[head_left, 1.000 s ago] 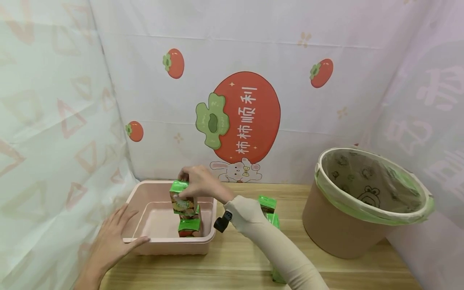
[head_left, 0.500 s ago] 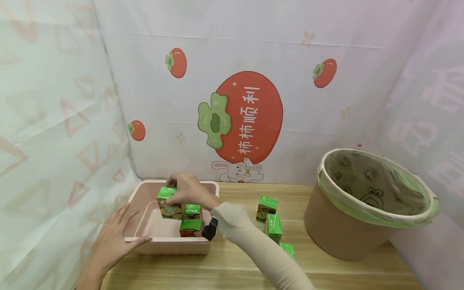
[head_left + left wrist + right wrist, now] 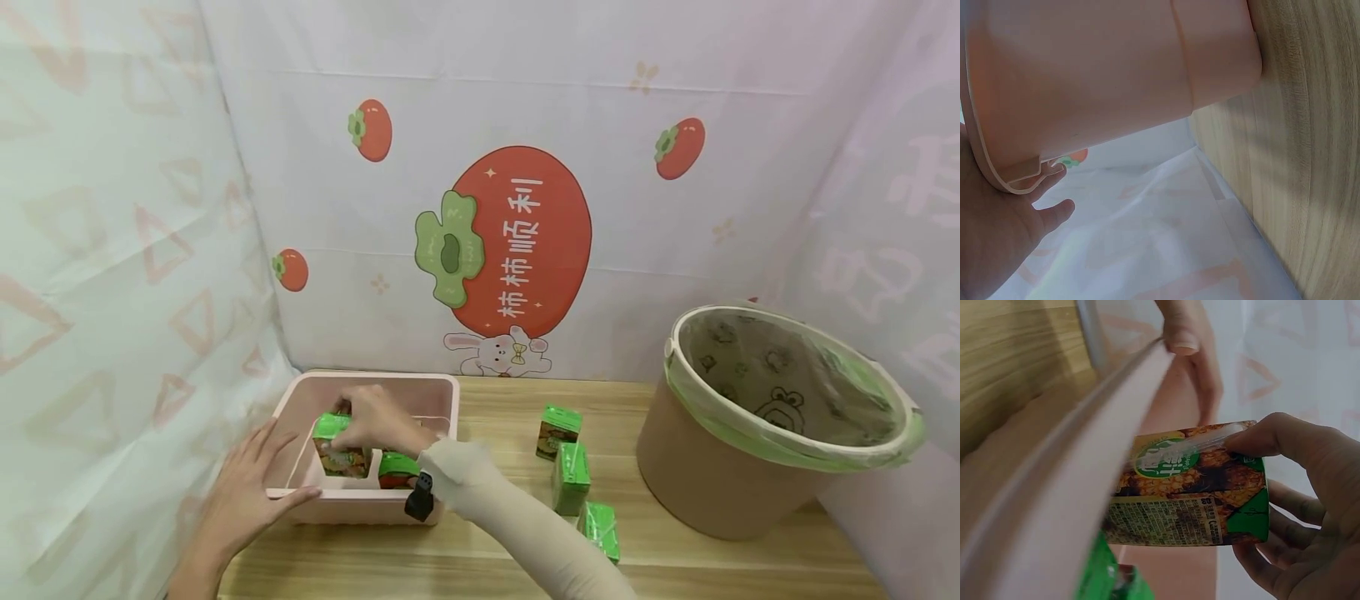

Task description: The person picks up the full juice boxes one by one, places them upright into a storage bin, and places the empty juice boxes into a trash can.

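Note:
My right hand (image 3: 375, 419) pinches a juice box (image 3: 345, 458) with a green top and a straw on its side, thumb on one face and fingers on the other. Pineapples are printed on the juice box (image 3: 1175, 481) in the right wrist view. It is lowered inside a pink plastic basin (image 3: 360, 509), in the left half. Another juice box (image 3: 396, 469) stands in the basin to the right, partly covered by the hand. My left hand (image 3: 243, 492) rests at the basin's front left corner, its fingers spread along the rim.
On the wooden table (image 3: 487, 542) right of the basin stand two juice boxes, a back one (image 3: 558, 431) and a middle one (image 3: 572, 479); a third box (image 3: 600, 531) is nearer. A brown bucket (image 3: 705, 475) with a green liner stands at the right. Printed cloth walls enclose the table.
My right hand has carried the juice box leftward and down into the basin. The boxes on the table came into view from behind the forearm. My left hand stays at the rim.

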Demonstrator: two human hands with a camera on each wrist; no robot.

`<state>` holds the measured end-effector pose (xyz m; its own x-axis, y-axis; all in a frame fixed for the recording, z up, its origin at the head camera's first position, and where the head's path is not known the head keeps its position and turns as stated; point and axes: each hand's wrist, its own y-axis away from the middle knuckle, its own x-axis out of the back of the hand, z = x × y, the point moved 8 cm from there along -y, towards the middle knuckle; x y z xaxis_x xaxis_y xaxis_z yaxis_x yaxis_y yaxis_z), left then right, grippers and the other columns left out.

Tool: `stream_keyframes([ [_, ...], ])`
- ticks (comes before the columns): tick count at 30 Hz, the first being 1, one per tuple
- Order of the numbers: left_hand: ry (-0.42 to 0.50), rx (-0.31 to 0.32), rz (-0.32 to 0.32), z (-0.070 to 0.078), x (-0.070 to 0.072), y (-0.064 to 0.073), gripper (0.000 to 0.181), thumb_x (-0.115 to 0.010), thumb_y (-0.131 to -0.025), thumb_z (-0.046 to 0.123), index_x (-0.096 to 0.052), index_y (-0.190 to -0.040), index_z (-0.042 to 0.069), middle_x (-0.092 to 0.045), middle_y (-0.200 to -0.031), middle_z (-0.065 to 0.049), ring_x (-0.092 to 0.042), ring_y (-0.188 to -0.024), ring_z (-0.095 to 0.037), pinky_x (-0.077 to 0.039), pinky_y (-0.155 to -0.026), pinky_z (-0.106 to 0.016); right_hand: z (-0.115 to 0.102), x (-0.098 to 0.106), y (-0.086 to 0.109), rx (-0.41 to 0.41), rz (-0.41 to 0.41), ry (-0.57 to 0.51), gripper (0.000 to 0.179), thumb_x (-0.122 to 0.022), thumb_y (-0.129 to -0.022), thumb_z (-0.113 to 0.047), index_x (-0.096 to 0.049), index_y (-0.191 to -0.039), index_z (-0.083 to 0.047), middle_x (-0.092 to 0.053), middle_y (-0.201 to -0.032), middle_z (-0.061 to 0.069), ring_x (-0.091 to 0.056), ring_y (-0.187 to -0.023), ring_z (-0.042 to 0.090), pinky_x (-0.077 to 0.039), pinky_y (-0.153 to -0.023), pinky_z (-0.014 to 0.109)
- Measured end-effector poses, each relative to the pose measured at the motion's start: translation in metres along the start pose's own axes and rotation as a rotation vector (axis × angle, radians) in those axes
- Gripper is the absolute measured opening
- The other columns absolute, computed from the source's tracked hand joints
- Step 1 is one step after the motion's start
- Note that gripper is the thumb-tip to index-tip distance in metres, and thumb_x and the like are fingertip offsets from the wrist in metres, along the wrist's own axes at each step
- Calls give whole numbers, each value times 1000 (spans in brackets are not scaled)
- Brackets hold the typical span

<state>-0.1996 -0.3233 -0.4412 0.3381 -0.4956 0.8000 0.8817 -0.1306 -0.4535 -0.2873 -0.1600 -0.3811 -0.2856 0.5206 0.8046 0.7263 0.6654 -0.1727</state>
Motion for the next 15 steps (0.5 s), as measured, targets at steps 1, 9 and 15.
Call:
stream_keyframes([
  [1, -1, 2, 0, 0, 0, 0, 87, -89, -78, 48, -54, -148, 10, -35, -166, -25, -31, -147, -56, -13, -125, -69, 1, -4, 0, -5, -1, 4, 38, -91, -80, -22, -75, -112, -9, -73, -93, -7, -56, -73, -2, -47, -62, 8],
  [9, 1, 9, 0, 0, 1, -2, 86, -89, -78, 47, -54, -148, 10, -34, -166, -26, -31, -147, -56, -14, -124, -69, 12, -28, 0, -97, -45, 44, 40, -96, -78, -22, -76, -112, -12, -71, -94, -8, -58, -77, -1, -47, -68, 10],
  [15, 6, -2, 12, 0, 1, 0, 87, -89, -77, 48, -55, -147, 9, -36, -165, -26, -32, -147, -56, -13, -126, -67, 19, -44, 2, -151, -71, 78, 38, -96, -76, -18, -76, -109, -15, -71, -94, -10, -57, -75, 0, -47, -66, 12],
])
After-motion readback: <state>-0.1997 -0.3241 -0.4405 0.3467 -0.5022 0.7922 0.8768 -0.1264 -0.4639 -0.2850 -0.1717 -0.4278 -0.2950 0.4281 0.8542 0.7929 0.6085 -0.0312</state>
